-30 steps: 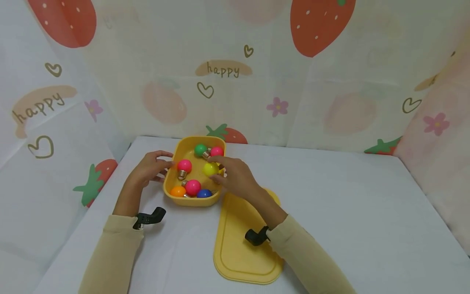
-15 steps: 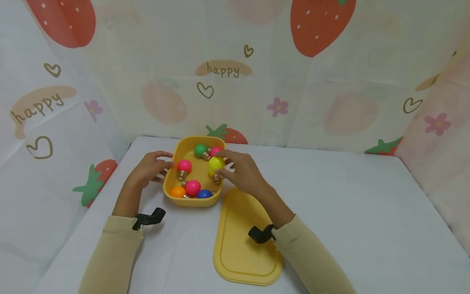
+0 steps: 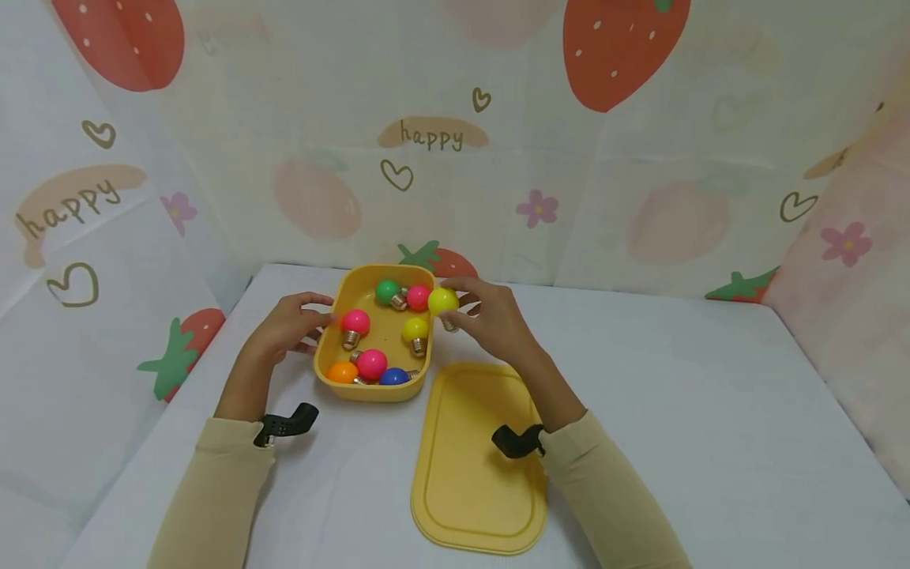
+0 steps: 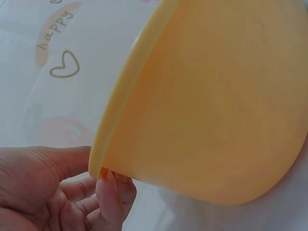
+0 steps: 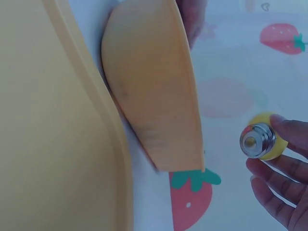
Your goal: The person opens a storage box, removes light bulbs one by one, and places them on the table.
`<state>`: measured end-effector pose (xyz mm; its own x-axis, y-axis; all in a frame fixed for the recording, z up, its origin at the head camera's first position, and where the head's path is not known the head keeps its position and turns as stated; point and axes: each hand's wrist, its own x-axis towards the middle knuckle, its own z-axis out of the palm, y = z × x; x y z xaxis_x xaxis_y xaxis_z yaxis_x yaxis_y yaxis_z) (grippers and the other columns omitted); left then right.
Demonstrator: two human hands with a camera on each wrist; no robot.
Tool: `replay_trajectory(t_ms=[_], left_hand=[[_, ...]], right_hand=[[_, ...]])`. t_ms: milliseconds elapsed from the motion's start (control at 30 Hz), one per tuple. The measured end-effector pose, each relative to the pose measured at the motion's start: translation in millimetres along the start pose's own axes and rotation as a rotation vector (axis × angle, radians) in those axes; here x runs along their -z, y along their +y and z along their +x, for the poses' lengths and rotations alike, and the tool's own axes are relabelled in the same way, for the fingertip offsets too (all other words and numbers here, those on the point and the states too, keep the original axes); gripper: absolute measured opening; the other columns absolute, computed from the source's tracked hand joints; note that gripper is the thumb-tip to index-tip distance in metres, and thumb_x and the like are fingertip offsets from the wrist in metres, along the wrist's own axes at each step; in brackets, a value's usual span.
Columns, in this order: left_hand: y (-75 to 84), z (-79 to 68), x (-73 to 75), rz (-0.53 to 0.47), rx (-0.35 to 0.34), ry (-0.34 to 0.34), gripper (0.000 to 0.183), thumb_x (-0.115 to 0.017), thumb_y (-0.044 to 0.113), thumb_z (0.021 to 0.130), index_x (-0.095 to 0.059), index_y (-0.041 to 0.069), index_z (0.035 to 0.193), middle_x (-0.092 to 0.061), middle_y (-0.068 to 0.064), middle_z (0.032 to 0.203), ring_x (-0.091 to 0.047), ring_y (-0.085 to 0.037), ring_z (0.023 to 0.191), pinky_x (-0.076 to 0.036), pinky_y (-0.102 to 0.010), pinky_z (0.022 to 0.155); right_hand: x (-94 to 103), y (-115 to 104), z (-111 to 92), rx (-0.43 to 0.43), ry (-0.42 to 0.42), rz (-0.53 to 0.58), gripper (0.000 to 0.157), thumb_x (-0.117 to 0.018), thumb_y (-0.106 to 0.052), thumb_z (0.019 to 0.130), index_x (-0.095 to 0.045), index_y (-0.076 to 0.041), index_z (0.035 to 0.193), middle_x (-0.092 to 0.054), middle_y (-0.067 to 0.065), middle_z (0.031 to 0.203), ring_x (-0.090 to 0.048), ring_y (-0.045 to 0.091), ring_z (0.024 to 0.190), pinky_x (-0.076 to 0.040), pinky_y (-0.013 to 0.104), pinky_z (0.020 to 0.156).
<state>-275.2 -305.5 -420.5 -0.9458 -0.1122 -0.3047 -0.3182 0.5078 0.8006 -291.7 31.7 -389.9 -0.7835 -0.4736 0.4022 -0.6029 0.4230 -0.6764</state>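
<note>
In the head view, my right hand (image 3: 498,320) pinches a yellow light bulb (image 3: 443,302) just beyond the right rim of a yellow plastic box (image 3: 377,392). The right wrist view shows the bulb's metal screw base (image 5: 257,140) facing the camera, thumb and fingers around the globe. My left hand (image 3: 287,328) holds the box's left rim, thumb at the edge and fingertips (image 4: 109,192) under it. Inside lie another yellow bulb (image 3: 415,330), a green bulb (image 3: 387,292), an orange bulb (image 3: 343,372), a blue bulb (image 3: 394,377) and three pink bulbs (image 3: 355,322).
A yellow lid (image 3: 479,506) lies flat on the white table (image 3: 682,427), right of and nearer than the box, under my right forearm. Patterned cloth walls (image 3: 455,213) stand behind and at both sides.
My right hand has lifted the yellow bulb up and right, out over the box's rim. Another yellow bulb now shows in the box. My left hand and the box have hardly moved.
</note>
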Motion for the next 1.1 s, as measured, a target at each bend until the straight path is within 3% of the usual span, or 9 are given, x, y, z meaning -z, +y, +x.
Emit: replay_trajectory(t_ms=[1100], left_hand=[[-1.0,-0.3,0.5,-0.01,-0.012,0.001,0.056,-0.061,0.027,0.101,-0.043,0.007,0.15,-0.06,-0.024,0.132,-0.063,-0.029,0.096,-0.061,-0.032,0.076]], right_hand=[[12.4,63.0,-0.5,-0.177,-0.02,0.037,0.039,-0.077,-0.013,0.091,-0.067,-0.005,0.128,-0.069,0.011,0.127,-0.071,0.029,0.098,-0.06,0.039,0.082]])
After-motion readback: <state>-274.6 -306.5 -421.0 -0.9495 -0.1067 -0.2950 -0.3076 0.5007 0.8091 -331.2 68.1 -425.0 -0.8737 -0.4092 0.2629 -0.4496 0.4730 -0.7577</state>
